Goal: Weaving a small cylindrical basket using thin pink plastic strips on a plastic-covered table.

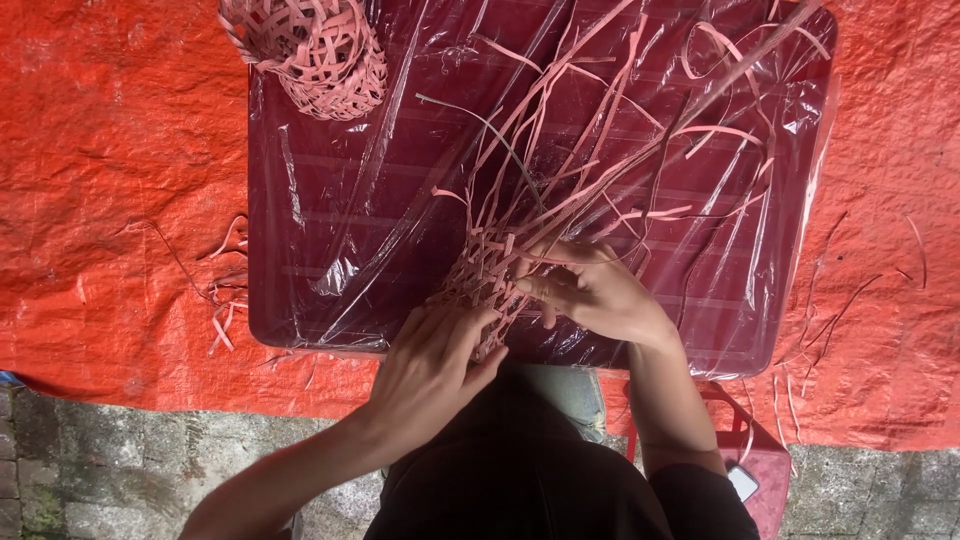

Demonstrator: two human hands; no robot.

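A flat woven mat of pink strips (478,278) lies near the front edge of a dark red table (300,290) wrapped in clear plastic. Long loose pink strips (600,130) fan out from it toward the far right. My left hand (430,365) presses down on the near side of the weave, fingers spread over it. My right hand (590,288) grips the weave's right side, its fingertips pinching strips at the edge.
A finished small pink woven basket (318,48) sits at the table's far left corner. An orange tarp (110,170) covers the ground, with strip scraps (225,290) left of the table and more at the right (830,310). Grey paving (120,470) lies nearest me.
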